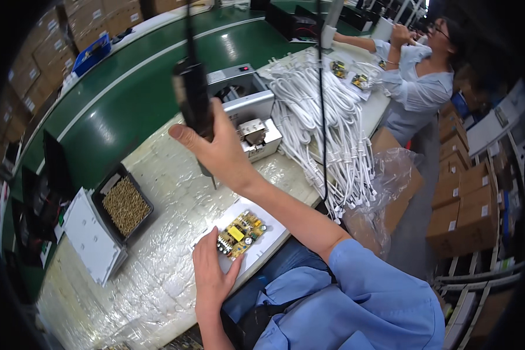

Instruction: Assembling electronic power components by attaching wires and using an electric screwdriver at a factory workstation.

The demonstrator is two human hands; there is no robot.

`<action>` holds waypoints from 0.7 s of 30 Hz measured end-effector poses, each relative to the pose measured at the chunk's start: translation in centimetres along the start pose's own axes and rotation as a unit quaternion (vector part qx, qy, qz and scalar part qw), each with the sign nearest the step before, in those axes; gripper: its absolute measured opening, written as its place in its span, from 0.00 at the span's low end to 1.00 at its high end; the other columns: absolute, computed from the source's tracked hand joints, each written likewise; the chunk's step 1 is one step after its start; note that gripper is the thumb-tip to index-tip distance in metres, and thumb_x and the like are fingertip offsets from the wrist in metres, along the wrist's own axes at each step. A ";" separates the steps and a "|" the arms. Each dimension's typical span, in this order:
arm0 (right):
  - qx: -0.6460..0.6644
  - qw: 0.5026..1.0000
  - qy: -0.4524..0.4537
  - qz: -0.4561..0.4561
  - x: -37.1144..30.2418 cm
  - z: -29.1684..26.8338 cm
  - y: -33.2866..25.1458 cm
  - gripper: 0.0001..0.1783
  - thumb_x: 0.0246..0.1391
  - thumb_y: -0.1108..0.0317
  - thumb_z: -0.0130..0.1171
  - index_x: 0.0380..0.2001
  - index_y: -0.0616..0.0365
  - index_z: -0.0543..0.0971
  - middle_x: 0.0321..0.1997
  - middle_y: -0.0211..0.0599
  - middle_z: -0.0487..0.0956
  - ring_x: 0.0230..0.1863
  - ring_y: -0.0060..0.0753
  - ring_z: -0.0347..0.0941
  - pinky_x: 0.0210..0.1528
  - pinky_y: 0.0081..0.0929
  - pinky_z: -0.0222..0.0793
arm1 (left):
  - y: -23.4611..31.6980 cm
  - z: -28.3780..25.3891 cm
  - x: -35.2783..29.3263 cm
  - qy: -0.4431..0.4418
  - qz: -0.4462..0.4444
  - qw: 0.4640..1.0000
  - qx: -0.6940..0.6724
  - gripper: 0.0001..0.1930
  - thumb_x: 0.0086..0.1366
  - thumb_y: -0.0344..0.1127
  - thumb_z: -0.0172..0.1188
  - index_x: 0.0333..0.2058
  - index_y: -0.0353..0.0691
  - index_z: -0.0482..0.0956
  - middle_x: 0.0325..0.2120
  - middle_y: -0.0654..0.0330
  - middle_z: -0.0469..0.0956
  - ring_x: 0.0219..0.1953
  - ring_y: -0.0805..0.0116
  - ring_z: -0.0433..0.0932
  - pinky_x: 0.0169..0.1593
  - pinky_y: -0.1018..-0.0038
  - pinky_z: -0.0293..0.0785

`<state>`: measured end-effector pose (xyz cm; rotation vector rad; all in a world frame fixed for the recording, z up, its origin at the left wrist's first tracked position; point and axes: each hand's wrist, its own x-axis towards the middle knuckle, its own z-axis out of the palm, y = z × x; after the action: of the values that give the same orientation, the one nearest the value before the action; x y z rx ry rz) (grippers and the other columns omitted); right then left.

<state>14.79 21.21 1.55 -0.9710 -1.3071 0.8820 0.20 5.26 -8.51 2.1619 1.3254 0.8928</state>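
Note:
My right hand (230,153) is wrapped round a black electric screwdriver (192,96), held upright above the table with its bit pointing down. A cable runs up from its top. Below it, my left hand (211,271) grips the near left edge of a circuit board (237,233), with thumb and fingers on either side of its corner. That board carries a yellow transformer and several capacitors, and rests on a white panel (268,240) at the table's front edge. The screwdriver's bit is well apart from the board.
A black bin of brass-coloured screws (125,207) stands left, beside stacked white panels (90,233). Behind my right hand is a silver screw feeder (248,96). White cables (326,128) are heaped to the right; a hanging black cord (322,87) crosses them. A co-worker (417,76) stands beyond.

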 end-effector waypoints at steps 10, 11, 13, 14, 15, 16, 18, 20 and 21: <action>-0.149 0.896 0.152 -0.389 -8.9 -14.5 -4.6 0.10 0.59 0.75 0.56 0.42 0.68 0.79 0.43 0.45 0.81 0.34 0.38 0.77 0.44 0.34 0.73 | 1.1 0.8 0.8 -0.001 -0.010 0.999 0.031 0.40 0.54 0.35 0.71 0.63 0.31 0.61 0.52 0.43 0.70 0.55 0.44 0.69 0.60 0.55 0.62; -0.209 0.910 0.231 -0.275 -8.1 -15.2 -4.6 0.08 0.58 0.74 0.57 0.40 0.67 0.79 0.40 0.44 0.80 0.34 0.39 0.76 0.43 0.35 0.72 | 0.9 0.7 0.9 -0.003 -0.010 0.999 0.034 0.40 0.54 0.35 0.71 0.63 0.31 0.61 0.52 0.43 0.70 0.55 0.44 0.68 0.60 0.55 0.62; -0.262 0.904 0.301 -0.156 -6.7 -17.7 -3.9 0.07 0.57 0.73 0.59 0.37 0.66 0.80 0.38 0.43 0.79 0.35 0.40 0.76 0.42 0.36 0.71 | 0.7 0.6 0.7 0.000 -0.015 0.999 0.038 0.40 0.54 0.34 0.71 0.63 0.31 0.62 0.52 0.43 0.70 0.55 0.44 0.68 0.60 0.55 0.62; -0.426 0.865 0.227 -0.137 -6.5 -20.0 -2.4 0.07 0.56 0.72 0.61 0.36 0.65 0.80 0.37 0.43 0.78 0.37 0.42 0.75 0.43 0.36 0.70 | 0.6 0.6 0.7 -0.003 -0.012 0.999 0.036 0.40 0.54 0.34 0.71 0.63 0.31 0.62 0.52 0.43 0.70 0.56 0.44 0.68 0.60 0.55 0.62; -0.575 0.797 0.146 -0.112 -6.6 -21.5 -0.9 0.08 0.55 0.71 0.62 0.36 0.64 0.80 0.36 0.42 0.77 0.39 0.43 0.75 0.44 0.36 0.69 | 0.7 0.7 0.7 -0.005 -0.009 0.999 0.035 0.40 0.54 0.34 0.71 0.63 0.31 0.62 0.52 0.43 0.70 0.56 0.44 0.68 0.60 0.55 0.62; -0.573 0.799 0.143 -0.112 -6.8 -21.9 0.2 0.08 0.55 0.71 0.62 0.36 0.64 0.80 0.36 0.42 0.77 0.39 0.43 0.75 0.44 0.36 0.69 | 0.7 0.9 0.6 -0.004 -0.013 0.999 0.037 0.40 0.54 0.34 0.71 0.63 0.31 0.62 0.52 0.43 0.70 0.56 0.44 0.68 0.60 0.55 0.62; -0.611 0.781 0.114 -0.061 -7.4 -22.4 1.5 0.08 0.54 0.72 0.62 0.37 0.63 0.81 0.37 0.44 0.75 0.43 0.47 0.74 0.46 0.35 0.68 | 0.8 0.8 0.7 -0.006 -0.008 0.999 0.036 0.40 0.54 0.34 0.71 0.63 0.32 0.62 0.52 0.43 0.70 0.56 0.44 0.68 0.61 0.56 0.62; -0.567 0.808 0.127 -0.092 -6.8 -22.9 1.3 0.08 0.57 0.70 0.61 0.36 0.63 0.81 0.34 0.38 0.75 0.39 0.39 0.74 0.44 0.32 0.68 | 0.9 0.9 0.6 -0.006 -0.010 0.999 0.032 0.40 0.53 0.34 0.71 0.63 0.32 0.62 0.52 0.43 0.70 0.56 0.45 0.68 0.61 0.56 0.63; -0.405 0.900 0.154 -0.056 -6.3 -22.6 0.1 0.08 0.59 0.68 0.59 0.35 0.63 0.81 0.32 0.34 0.75 0.38 0.33 0.72 0.43 0.30 0.67 | 0.9 0.9 0.5 -0.006 -0.011 1.000 0.025 0.40 0.53 0.34 0.71 0.63 0.32 0.62 0.52 0.43 0.70 0.56 0.45 0.68 0.61 0.57 0.63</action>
<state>36.88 13.73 -1.05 -1.5804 -1.4456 0.0387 1.56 5.34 -8.41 2.1836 1.3772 0.8459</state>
